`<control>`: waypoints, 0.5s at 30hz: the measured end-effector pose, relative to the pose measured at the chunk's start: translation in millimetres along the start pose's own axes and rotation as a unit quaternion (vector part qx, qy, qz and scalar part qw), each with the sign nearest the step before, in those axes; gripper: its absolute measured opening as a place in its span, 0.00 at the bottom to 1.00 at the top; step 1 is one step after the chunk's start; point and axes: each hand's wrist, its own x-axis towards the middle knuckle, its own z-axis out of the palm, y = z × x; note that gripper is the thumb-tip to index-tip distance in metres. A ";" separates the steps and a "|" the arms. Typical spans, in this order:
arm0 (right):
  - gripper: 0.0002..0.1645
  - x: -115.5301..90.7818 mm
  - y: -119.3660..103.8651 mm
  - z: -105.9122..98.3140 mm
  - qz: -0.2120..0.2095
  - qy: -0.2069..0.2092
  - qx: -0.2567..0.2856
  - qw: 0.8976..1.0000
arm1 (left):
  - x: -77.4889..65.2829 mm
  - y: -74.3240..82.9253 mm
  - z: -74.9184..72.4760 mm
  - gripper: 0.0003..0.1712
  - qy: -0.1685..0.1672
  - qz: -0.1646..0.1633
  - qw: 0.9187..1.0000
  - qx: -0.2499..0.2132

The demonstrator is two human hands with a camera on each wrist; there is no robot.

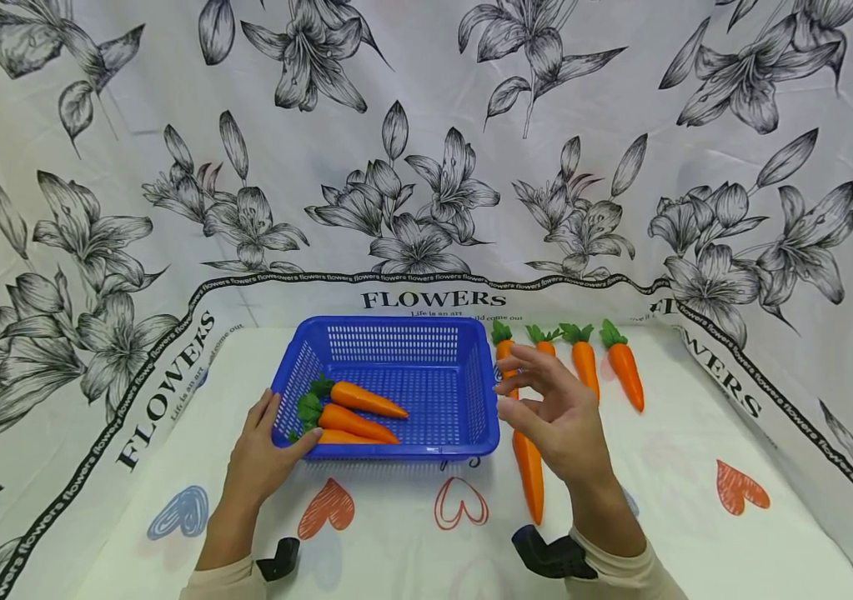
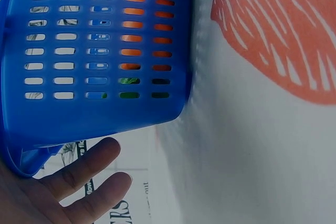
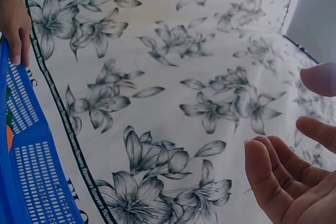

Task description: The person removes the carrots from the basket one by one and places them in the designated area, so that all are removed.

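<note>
A blue plastic basket (image 1: 426, 451) with slotted sides stands on the cloth. Inside, against its left part, lie three orange carrots (image 1: 369, 400) with green tops. My left hand (image 1: 257, 458) holds the basket's front left corner, thumb over the rim and fingers along the outside; in the left wrist view two fingers (image 2: 100, 198) show beside the wall. Above the cloth right of the basket, my right hand (image 1: 564, 417) is raised with loosely bent fingers, thumb apart, and nothing in it. Below it lies a long carrot (image 1: 529, 479), its upper part hidden behind the hand.
Several more carrots (image 1: 624, 375) lie in a row right of the basket, tops pointing away, some partly covered by my right hand. A white cloth (image 1: 681, 500) with printed hearts covers the table. Flower-printed fabric (image 1: 426, 108) rises behind and at both sides.
</note>
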 end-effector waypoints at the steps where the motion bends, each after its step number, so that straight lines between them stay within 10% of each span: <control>1: 0.33 1.2 0.8 1.4 -0.007 -0.006 0.008 1.000 | 0.0 0.1 0.1 0.63 0.000 0.000 1.000 0.000; 15: 0.34 19.5 11.1 18.0 -0.054 -0.043 0.044 0.997 | -0.6 0.9 -0.1 0.63 0.000 0.000 1.000 -0.002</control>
